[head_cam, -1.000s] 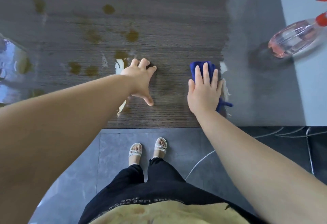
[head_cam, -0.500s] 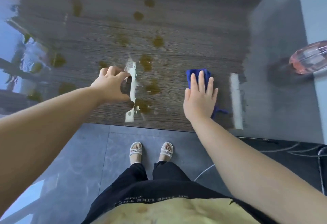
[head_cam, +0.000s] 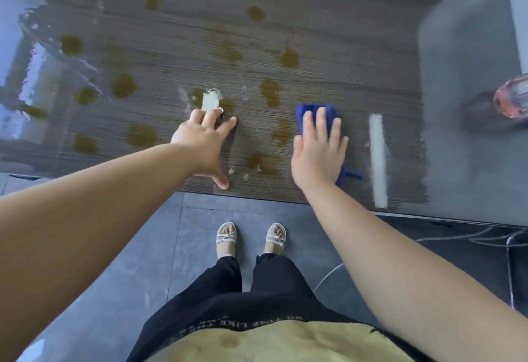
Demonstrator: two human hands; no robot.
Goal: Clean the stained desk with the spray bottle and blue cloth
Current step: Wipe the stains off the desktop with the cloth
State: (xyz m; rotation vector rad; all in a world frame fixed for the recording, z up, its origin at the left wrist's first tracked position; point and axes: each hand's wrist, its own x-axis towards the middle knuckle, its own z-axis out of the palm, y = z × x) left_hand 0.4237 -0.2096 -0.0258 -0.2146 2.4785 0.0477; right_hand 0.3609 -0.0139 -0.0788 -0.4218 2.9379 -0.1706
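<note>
Daylight, fairly bright, cool cast. The glossy dark wood-grain desk top (head_cam: 328, 55) carries a pale, window-like sheen down its left side. A narrow white bar of glare (head_cam: 377, 161) lies right of the folded blue cloth (head_cam: 331, 112). Soft dark shadow beside the left hand (head_cam: 203, 144), at its fingers. The clear pink-tinted spray bottle (head_cam: 514, 95) at the right edge is smeared, with a dark shadow patch to its left. Mild blur overall; far desk edge soft. Wide-angle bending: forearms balloon toward the lower corners.
</note>
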